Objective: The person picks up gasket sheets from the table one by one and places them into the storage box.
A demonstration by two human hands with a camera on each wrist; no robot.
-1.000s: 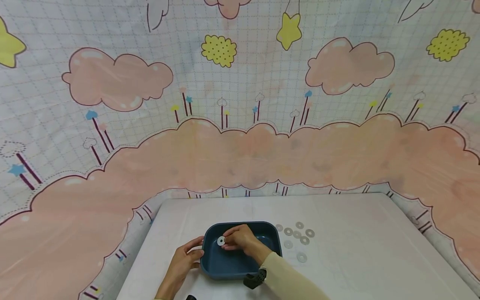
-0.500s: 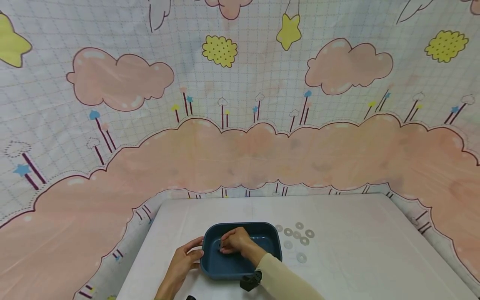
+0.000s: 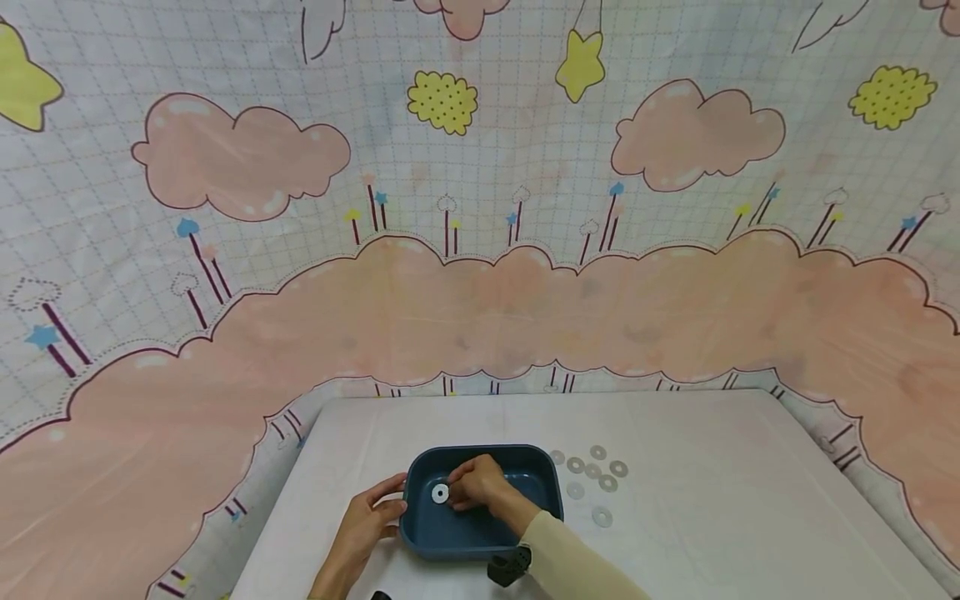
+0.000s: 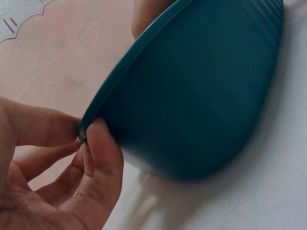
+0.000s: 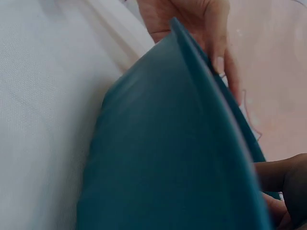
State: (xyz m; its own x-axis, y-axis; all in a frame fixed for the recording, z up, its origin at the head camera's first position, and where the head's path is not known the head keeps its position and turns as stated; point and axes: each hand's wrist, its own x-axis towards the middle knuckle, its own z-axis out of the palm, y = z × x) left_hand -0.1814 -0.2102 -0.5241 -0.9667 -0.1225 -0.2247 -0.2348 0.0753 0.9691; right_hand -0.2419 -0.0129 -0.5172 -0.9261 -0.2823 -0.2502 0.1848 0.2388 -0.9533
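A dark blue rectangular tray (image 3: 480, 552) stands on the white-covered table. My left hand (image 3: 362, 523) grips its left side; in the left wrist view the thumb and a finger of the left hand (image 4: 62, 167) pinch the rim. Inside the tray, my right hand (image 3: 480, 485) holds a pale flat washer (image 3: 440, 493) at its fingertips, the round face showing with a dark centre hole. From the right wrist, the tray wall (image 5: 163, 134) hides much of the right hand (image 5: 283, 187), and the washer cannot be made out there.
Several pale grey ring washers (image 3: 592, 471) lie loose on the table right of the tray, one washer (image 3: 602, 517) nearer the front. A patterned curtain (image 3: 480, 317) with clouds and stars hangs behind the table (image 3: 712, 492).
The washer turned to a darker, narrower view half a second ago and now shows its pale face again, slightly lower than at first. The left hand keeps its place on the tray.
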